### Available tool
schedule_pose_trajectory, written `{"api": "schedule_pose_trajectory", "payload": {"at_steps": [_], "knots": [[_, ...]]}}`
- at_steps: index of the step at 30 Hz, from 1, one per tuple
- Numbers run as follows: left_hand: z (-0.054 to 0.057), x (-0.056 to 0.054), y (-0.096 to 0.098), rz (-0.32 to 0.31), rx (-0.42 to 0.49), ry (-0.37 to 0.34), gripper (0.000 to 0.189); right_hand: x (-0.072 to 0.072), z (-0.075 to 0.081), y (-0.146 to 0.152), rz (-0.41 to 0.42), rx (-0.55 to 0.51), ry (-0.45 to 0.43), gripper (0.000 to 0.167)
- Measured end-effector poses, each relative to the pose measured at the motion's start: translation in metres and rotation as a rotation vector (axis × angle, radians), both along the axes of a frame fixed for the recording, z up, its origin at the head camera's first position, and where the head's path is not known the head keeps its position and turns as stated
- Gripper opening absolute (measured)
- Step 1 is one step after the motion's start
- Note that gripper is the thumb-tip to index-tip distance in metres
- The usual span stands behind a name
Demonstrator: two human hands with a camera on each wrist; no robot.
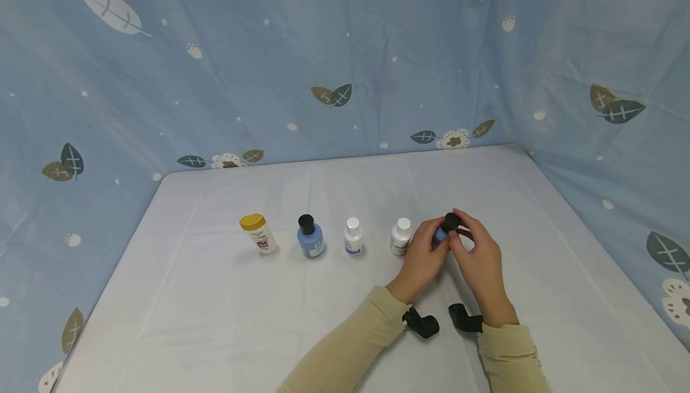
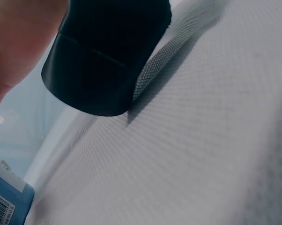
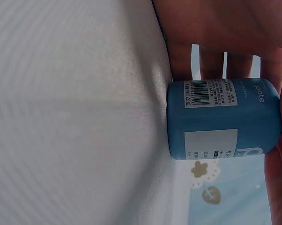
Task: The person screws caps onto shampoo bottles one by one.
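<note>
A blue bottle with a black cap [image 1: 451, 221] stands between my two hands at the right of the row. My left hand [image 1: 420, 261] is curled around its body from the left, its fingers passing behind the bottle [image 3: 216, 119] in the right wrist view. My right hand [image 1: 482, 261] pinches near the cap with thumb and fingers from the right. The bottle is upright, its base at the white cloth. In the left wrist view, part of a blue bottle [image 2: 7, 197] shows at the lower left corner, and the left hand's fingers are out of frame.
Left of the hands stand a white bottle [image 1: 401, 238], another white bottle [image 1: 353, 239], a second blue bottle [image 1: 311, 242] and a yellow-capped white bottle [image 1: 261, 238]. Black wrist devices [image 1: 423, 324] sit below the hands. A blue leaf-print curtain [image 1: 269, 81] borders the white-covered table [image 1: 215, 321].
</note>
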State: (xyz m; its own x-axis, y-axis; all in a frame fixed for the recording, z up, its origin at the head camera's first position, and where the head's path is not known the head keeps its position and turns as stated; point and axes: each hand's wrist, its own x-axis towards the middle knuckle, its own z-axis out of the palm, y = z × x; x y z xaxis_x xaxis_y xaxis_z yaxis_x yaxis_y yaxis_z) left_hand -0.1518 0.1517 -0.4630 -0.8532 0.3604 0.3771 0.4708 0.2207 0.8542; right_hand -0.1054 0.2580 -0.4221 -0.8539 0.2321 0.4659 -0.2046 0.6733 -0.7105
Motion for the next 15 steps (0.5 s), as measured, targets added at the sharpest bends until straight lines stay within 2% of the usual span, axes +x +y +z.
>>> {"api": "schedule_pose_trajectory", "payload": {"at_steps": [6, 15], "knots": [[0.0007, 0.0001, 0.0005, 0.008, 0.002, -0.015, 0.038, -0.0019, -0.0004, 0.0001, 0.0, 0.003, 0.046, 0.043], [0.0027, 0.0011, 0.0002, 0.019, -0.01, -0.015, 0.04, -0.0044, -0.0032, 0.0009, -0.013, -0.013, 0.035, 0.045]]}}
